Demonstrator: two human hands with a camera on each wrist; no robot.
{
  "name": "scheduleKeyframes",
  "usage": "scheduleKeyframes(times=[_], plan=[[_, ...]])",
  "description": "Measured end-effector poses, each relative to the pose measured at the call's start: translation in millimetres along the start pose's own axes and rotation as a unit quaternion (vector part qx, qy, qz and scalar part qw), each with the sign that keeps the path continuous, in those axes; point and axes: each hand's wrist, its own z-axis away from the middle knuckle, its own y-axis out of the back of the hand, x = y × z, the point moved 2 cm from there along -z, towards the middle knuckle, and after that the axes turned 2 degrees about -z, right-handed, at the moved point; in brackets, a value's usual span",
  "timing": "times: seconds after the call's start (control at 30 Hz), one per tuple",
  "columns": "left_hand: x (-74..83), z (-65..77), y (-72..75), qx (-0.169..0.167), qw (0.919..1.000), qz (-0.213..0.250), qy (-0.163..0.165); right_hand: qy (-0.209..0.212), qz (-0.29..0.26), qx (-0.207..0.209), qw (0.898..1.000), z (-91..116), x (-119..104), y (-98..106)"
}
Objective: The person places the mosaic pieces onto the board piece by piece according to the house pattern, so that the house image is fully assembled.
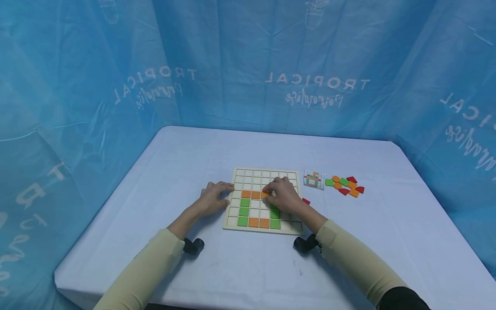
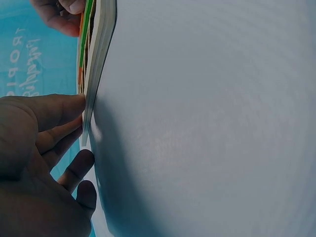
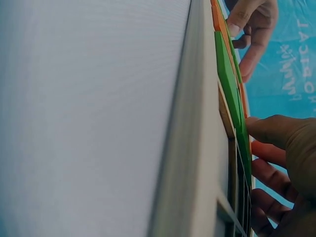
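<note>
A pale wooden grid board (image 1: 253, 181) lies on the table. On it, green squares (image 1: 244, 211) and orange squares (image 1: 253, 222) form a block outline. My right hand (image 1: 284, 196) is over the board, thumb and index finger pinching an orange square tile (image 1: 265, 194) at the right end of the upper orange row. My left hand (image 1: 211, 199) rests at the board's left edge, its thumb and fingertips touching the side. The left wrist view shows those fingers (image 2: 59, 111) lying fairly straight against the edge. In the right wrist view the tile under my fingers is hidden.
Right of the board lies a small printed pattern card (image 1: 314, 179). Beyond it are scattered loose red, orange and green pieces (image 1: 343, 182). A single red piece (image 1: 306, 201) sits by the board's right edge. A blue printed curtain (image 1: 248, 64) surrounds the white-covered table (image 1: 248, 267).
</note>
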Motion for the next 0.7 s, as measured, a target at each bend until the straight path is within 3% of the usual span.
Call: scheduleKeyframes(times=[0.2, 0.4, 0.7], plan=[[0.4, -0.5, -0.1, -0.003, 1.0, -0.001, 0.001, -0.016, -0.039, 0.011, 0.999, 1.6, 5.6, 3.7], [1.2, 0.0, 0.0, -0.005, 1.0, 0.003, 0.002, -0.042, -0.085, 0.046, 0.994, 15.8, 20.4, 29.2], [0.6, 0.4, 0.9, -0.004, 1.0, -0.004, -0.003, -0.161, -0.076, 0.089, 0.98, 58.3, 79.8, 75.8]])
